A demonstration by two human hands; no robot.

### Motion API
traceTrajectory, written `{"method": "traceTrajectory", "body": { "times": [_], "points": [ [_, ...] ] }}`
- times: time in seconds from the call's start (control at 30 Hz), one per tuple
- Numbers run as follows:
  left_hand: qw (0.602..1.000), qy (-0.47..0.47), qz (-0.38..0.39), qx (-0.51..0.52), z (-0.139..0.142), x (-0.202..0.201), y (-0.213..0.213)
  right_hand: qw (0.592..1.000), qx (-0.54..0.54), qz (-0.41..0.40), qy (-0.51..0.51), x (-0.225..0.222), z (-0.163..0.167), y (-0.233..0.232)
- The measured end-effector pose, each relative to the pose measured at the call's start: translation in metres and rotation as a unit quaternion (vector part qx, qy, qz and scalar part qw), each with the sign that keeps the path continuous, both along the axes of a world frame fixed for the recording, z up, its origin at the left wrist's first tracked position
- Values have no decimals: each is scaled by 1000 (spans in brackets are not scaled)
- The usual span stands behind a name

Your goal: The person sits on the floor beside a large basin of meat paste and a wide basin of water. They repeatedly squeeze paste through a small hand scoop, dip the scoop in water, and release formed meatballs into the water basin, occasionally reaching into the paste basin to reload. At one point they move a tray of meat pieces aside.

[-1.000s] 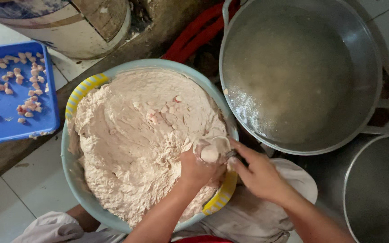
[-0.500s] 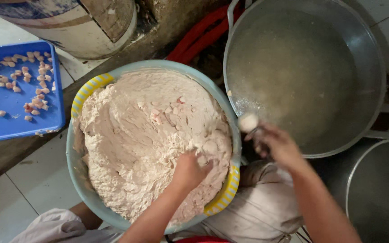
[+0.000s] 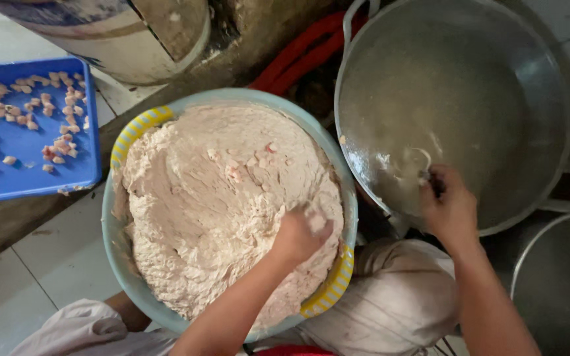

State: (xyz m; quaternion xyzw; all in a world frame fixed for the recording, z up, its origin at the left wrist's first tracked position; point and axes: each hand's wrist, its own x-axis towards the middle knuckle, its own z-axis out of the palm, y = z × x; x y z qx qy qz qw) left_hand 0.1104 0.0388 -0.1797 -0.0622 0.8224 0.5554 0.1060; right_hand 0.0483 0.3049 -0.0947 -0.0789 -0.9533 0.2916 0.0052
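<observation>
Since the earlier frame, the right hand (image 3: 448,206) has travelled from the gap between the two vessels to a place over the big metal pan (image 3: 453,105), near its lower edge, and the pale lump it carried is no longer seen in its fingers. Its fingers are curled above the cloudy liquid, where a white curl floats just beside them; whether they grip anything cannot be told. Left hand (image 3: 300,234) has stayed pressed into the pale pink paste (image 3: 219,198) at the lower right part of the basin (image 3: 117,227), closed into a loose fist with paste smeared over the knuckles. Basin is light blue with yellow striped handles at its upper left and lower right rim, and the paste fills it almost to the edge. Blue tray (image 3: 28,168), well apart at the left, holds scattered small pinkish chunks (image 3: 31,112). Second metal pot (image 3: 552,277) shows at the lower right corner, just beside the pan.
</observation>
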Motion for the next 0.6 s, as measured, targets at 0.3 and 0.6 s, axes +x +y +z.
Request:
{"method": "traceTrajectory", "body": {
  "times": [0.3,0.6],
  "points": [
    [981,182,21,68,24,-2,14,943,-289,71,-151,37,-11,-17],
    [991,80,-5,-108,21,5,35,941,-219,244,-81,68,14,-46]
  ]
}}
